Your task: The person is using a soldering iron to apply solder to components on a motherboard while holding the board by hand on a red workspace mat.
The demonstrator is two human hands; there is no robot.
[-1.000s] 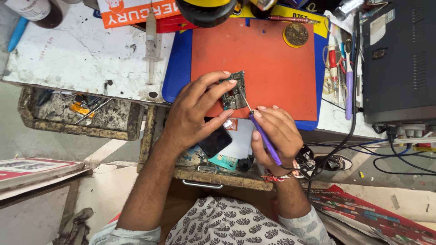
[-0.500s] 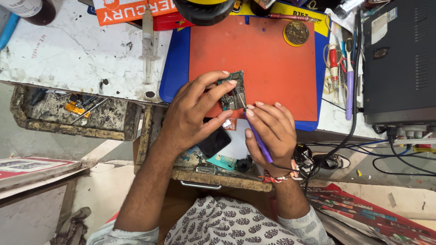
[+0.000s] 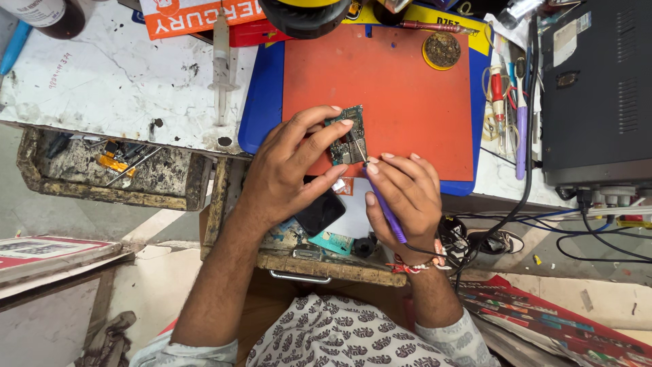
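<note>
Cluttered and stained, the white surface [image 3: 115,81] carries a blue mat [image 3: 261,102] with an orange mat [image 3: 407,88] laid on top — seen from the head camera looking straight down. Over the orange mat's near edge the left hand [image 3: 288,170] pinches a small green circuit board [image 3: 348,136] between thumb and fingertips, its grip closed on the board's edges and holding it tilted. Just beside it the right hand [image 3: 401,194] is wrapped around a purple-handled tool [image 3: 387,211], grip closed like on a pen — the thin metal tip touches the board. A dark phone [image 3: 319,212] lies under the left palm, and a black box [image 3: 598,88] stands at the right
</note>
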